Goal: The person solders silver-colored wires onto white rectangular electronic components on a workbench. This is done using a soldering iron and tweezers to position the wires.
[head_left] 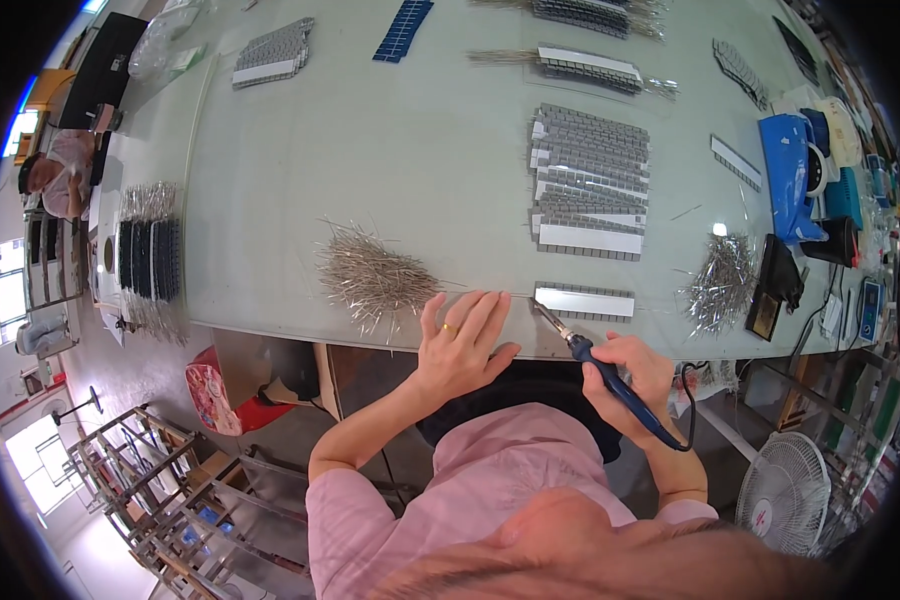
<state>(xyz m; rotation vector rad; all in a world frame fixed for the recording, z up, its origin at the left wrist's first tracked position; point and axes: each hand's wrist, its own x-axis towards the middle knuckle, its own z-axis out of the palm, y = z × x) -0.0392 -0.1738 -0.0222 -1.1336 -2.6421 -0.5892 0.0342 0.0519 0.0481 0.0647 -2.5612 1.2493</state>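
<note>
While wires (375, 280) border left grip (460, 345) (hold unclear), right grip (642, 374) grasps soldering iron (581, 347); stacked strips (590, 160) lie beyond.

We cannot tell whether the soldering iron (620, 392) touches the white strip (584, 302): its tip is too small. The thin wire (517, 294) by the left hand (460, 345) is too fine for us to trace. Some fingers of the right hand (634, 378) are hidden from us. The upper edge cuts 2 things, a blue panel (404, 30) and a strip bundle (590, 14). Below, we see hair (610, 565) blurred and cropped.
</note>
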